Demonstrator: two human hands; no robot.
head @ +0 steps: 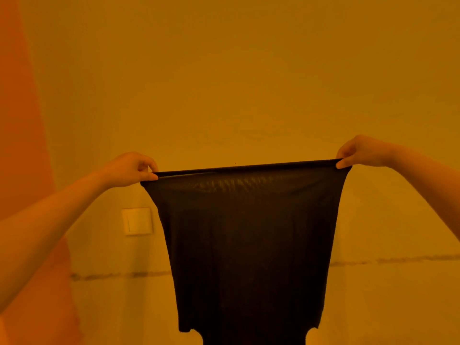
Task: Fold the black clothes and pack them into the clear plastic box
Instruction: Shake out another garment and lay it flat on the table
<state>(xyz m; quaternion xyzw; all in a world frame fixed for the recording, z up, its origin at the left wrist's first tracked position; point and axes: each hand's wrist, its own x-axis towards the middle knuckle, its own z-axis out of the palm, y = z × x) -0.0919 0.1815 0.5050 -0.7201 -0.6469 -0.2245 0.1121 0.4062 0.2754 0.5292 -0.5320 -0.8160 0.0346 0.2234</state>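
A black garment hangs in the air in front of a wall, stretched taut along its top edge and narrowing downward until the frame's bottom edge cuts it off. My left hand pinches the top left corner between thumb and curled fingers. At the top right corner, slightly higher, my right hand pinches the cloth the same way. Both arms reach forward at about chest height. The clear plastic box is not in view.
A plain wall fills the view under orange light. A square wall switch sits left of the garment. A darker vertical band runs down the left side, and a faint horizontal line crosses the wall low down.
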